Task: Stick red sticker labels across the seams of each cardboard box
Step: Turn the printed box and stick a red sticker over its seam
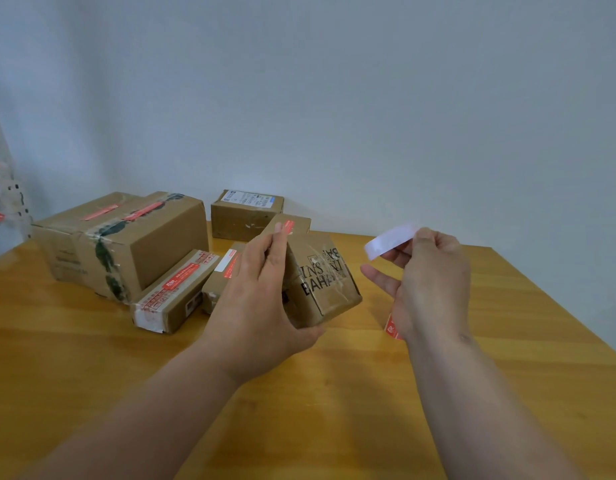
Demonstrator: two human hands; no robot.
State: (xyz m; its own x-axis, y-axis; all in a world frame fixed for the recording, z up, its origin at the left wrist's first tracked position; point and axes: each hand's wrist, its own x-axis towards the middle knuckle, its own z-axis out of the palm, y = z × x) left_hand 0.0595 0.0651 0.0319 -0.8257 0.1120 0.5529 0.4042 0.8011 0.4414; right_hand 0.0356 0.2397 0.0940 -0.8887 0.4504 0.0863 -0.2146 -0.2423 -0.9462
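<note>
My left hand [261, 299] grips a small cardboard box [325, 278] with black lettering, lifted and tilted above the table. A red sticker [287, 226] shows at the box's top edge by my fingertips. My right hand [427, 282] pinches a white backing strip [389, 240] that curls up to the left. A red sticker roll or strip end [392, 328] peeks out below that hand. A large box [126, 237] at the left carries two red stickers. Two smaller boxes [174, 292] [223, 275] in front of it also bear red labels.
Another box [245, 213] with a white shipping label stands at the back by the grey wall. The wooden table [91, 358] runs to an edge at the right [559, 306]. A plastic bag with red marks [5, 199] hangs at the far left.
</note>
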